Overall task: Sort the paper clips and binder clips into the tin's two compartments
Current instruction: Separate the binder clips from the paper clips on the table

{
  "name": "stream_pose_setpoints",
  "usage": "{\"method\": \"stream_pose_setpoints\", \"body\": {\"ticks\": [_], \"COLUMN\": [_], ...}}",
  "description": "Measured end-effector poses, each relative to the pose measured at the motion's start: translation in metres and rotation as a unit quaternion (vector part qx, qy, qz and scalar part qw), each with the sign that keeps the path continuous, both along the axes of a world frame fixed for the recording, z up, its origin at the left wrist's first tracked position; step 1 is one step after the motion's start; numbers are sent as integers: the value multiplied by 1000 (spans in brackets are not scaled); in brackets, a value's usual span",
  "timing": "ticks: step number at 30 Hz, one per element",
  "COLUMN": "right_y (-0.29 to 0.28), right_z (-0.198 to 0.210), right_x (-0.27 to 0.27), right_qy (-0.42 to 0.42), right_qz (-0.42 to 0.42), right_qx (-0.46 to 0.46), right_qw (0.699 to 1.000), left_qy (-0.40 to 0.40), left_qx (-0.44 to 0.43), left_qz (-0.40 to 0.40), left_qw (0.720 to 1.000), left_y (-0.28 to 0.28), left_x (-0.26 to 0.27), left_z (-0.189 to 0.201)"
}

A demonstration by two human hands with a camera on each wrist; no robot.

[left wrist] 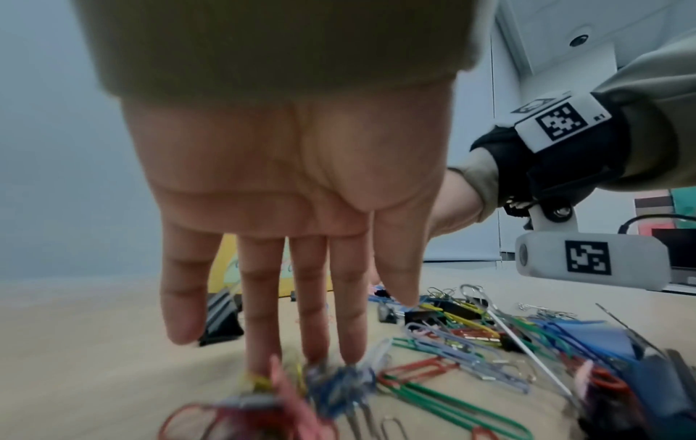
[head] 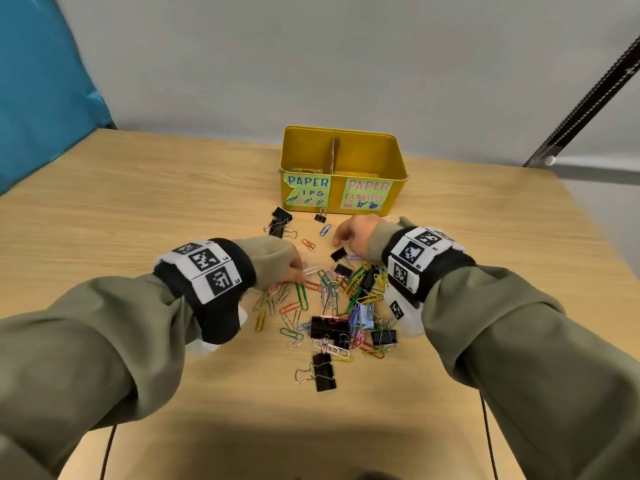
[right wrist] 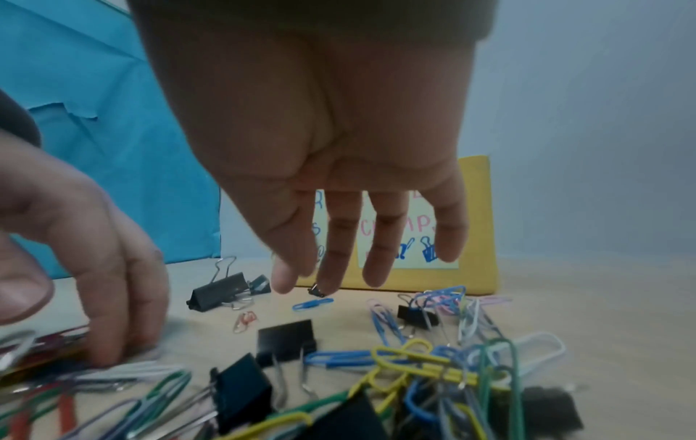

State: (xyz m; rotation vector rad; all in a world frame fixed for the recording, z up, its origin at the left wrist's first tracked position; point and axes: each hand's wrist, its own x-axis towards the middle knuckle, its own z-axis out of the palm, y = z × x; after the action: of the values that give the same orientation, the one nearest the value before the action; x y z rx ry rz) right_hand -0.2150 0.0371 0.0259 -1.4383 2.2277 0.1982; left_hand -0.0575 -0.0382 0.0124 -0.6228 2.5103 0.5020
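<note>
A yellow tin (head: 367,140) with a cardboard divider stands at the back of the table; its labels read paper clips on the left and paper clamps on the right. In front of it lies a mixed pile of coloured paper clips (head: 301,296) and black binder clips (head: 327,328). My left hand (head: 297,271) reaches into the pile's left side, straight fingertips (left wrist: 350,354) touching paper clips (left wrist: 339,384). My right hand (head: 341,237) hovers with relaxed fingers (right wrist: 337,262) over a small black binder clip (head: 337,253) and holds nothing.
More binder clips lie apart from the pile: one near the front (head: 323,372), two by the tin's left front (head: 278,221), a tiny one (head: 321,215) against the tin. A blue sheet (head: 41,81) hangs at the left. The tin's left compartment shows a few clips (head: 301,171).
</note>
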Motion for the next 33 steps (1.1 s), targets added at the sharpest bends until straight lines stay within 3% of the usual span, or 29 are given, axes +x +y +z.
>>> {"method": "stream_pose_setpoints", "body": {"ticks": [2,6,13,18,23,29,33], "right_y": [3,5,5,4,9,-1,-11], "right_z": [3,-2,-7,-13,-2,-8,-12], "right_x": [-1,7,7,3,8,10,12], "right_qy": [-7,16,35,1,-13,14,34], "right_qz": [-11,14,-10,-51,8,-5,-52], "right_qx": [1,76,30,-16,51,41,14], "right_qw": [1000,997,999,999,999,999,998], "left_qy": [15,61,34,49,121,253,305], "left_qx": [0,-28,127,264,256,196,251], "left_qz": [25,0,5,111,197,357,454], "left_qw": [1000,998,991,957,939,877,798], "left_y": [0,6,16,18,-4,-28,-25], "left_x": [1,-6,-21,-21,-18,-17,-21], "left_z": [6,7,-3,-12,3,11,8]}}
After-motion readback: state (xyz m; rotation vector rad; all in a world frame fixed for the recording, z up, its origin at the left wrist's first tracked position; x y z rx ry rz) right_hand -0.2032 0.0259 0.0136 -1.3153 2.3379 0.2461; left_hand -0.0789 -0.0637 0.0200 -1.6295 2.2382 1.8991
